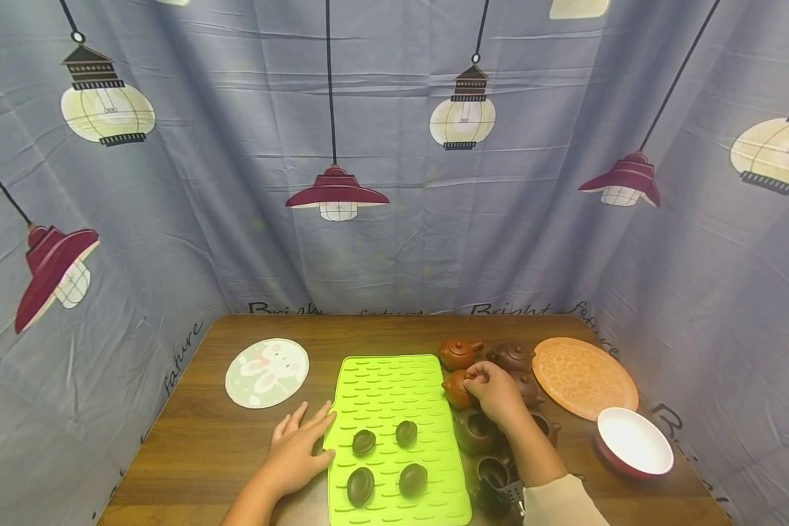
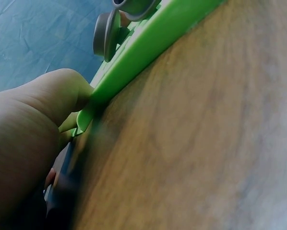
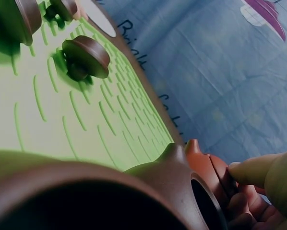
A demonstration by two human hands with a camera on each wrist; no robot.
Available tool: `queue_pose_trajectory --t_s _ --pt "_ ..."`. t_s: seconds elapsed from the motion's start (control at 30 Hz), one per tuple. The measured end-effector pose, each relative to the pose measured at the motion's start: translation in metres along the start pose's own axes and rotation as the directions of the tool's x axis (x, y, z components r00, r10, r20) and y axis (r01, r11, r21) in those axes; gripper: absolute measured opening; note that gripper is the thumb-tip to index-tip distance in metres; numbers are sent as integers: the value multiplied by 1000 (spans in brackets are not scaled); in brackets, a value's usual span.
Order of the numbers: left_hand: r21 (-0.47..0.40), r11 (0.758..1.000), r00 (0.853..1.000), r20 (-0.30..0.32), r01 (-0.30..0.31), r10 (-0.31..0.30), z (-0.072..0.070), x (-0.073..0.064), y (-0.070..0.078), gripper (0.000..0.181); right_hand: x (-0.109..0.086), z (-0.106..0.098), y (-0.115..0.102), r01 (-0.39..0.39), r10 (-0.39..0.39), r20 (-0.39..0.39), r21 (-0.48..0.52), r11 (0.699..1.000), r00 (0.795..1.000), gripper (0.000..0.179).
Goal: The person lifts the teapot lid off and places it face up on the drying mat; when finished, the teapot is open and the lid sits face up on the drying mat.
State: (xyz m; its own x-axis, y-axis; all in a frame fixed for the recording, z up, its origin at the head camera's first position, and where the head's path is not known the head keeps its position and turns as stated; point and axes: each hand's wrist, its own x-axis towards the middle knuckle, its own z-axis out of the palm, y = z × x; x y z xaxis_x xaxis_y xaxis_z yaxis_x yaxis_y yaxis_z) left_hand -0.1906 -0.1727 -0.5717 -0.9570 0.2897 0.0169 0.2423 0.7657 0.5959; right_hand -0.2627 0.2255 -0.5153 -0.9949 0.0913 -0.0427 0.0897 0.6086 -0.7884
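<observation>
My right hand [image 1: 495,391] pinches the lid [image 3: 220,171] of an orange-red clay teapot [image 1: 456,389], the nearer of two such pots beside the mat. A thin seam shows between lid and body in the right wrist view. My left hand [image 1: 297,451], fingers spread, rests along the left edge of the green ridged mat [image 1: 394,380]; the left wrist view shows its thumb [image 2: 69,88] at the mat's rim. Several dark brown teapot lids, such as one lid [image 1: 406,433] and another lid [image 1: 360,486], lie on the mat, knob down where the right wrist view shows them.
Another orange-red teapot [image 1: 459,353] with its lid on stands behind. Dark brown teapots, such as a lidded one [image 1: 511,356] and a lidless one [image 1: 460,437], crowd the mat's right side. Farther right are an orange round mat [image 1: 585,376] and a bowl [image 1: 634,442]; a rabbit-print mat [image 1: 267,372] lies left.
</observation>
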Motion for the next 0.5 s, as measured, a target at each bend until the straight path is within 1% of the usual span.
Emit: queue_pose_trajectory --t_s 0.23,0.5 --pt "-4 1000 1000 -2 -5 5 0 -1 0 69 -1 -1 1 -6 6 7 8 1000 1000 17" --pt "-8 1000 1000 -3 -3 3 -1 -1 2 68 -4 -3 -3 0 -1 14 7 1000 1000 15"
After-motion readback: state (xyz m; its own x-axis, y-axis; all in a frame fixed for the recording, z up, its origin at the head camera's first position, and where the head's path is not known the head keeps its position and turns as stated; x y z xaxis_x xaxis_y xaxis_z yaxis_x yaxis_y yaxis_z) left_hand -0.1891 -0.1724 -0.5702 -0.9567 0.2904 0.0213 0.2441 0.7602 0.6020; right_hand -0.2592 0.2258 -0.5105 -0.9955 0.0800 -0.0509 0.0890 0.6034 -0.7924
